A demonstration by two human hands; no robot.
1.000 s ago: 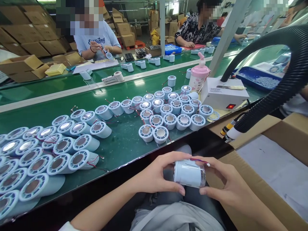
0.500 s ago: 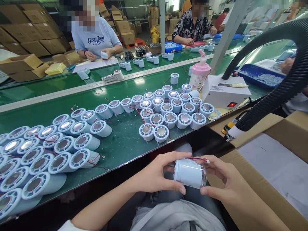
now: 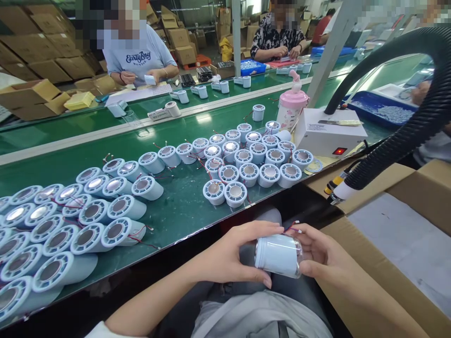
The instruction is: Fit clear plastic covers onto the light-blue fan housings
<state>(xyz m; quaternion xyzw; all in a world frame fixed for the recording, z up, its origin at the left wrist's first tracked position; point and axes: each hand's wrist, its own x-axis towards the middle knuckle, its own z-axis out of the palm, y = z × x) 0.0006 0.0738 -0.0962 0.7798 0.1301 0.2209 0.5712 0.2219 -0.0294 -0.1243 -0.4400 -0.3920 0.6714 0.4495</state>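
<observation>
Above my lap I hold a light-blue cylindrical housing (image 3: 278,256) on its side, with a clear rim at its right end and red and dark wires with small white plugs at its top. My left hand (image 3: 243,256) grips its left end, thumb below and fingers over the top. The thumb and fingers of my right hand (image 3: 322,256) close round the clear end. Many similar blue housings (image 3: 235,193) with round metallic discs on top, several trailing wires, stand on the green work surface (image 3: 183,206) beyond my hands.
A white box with a lit red switch (image 3: 339,151) and a black corrugated hose (image 3: 398,141) stands to the right. Below it is an open carton (image 3: 380,272). A pink-lidded cup (image 3: 293,101) stands behind the housings. Two people work across the line.
My right hand has shifted slightly right and turned on the clear end, and the wires now stick up more. My left hand stays nearly where it was.
</observation>
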